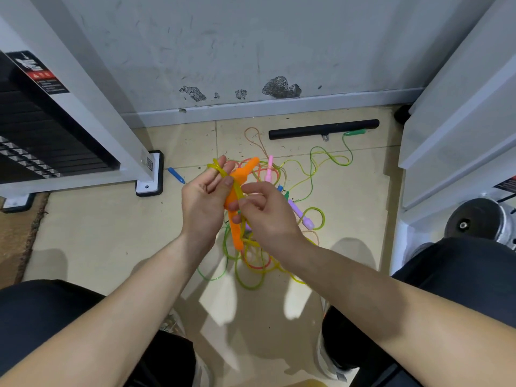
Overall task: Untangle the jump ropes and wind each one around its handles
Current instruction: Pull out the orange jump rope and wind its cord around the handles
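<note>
Left hand [205,202] gripping orange handles [239,177], right hand [265,210] fingers pinching yellow rope [223,171]

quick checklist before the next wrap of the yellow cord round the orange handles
1. Orange handles gripped together in the left hand: ok.
2. Right hand pinching the yellow cord: ok.
3. Handles parallel for neat winding: not ok, they splay apart.
4. Trailing cord free of the rope pile on the floor: cannot tell.
5. Blue handle and purple handle clear of the hands: ok.
</note>
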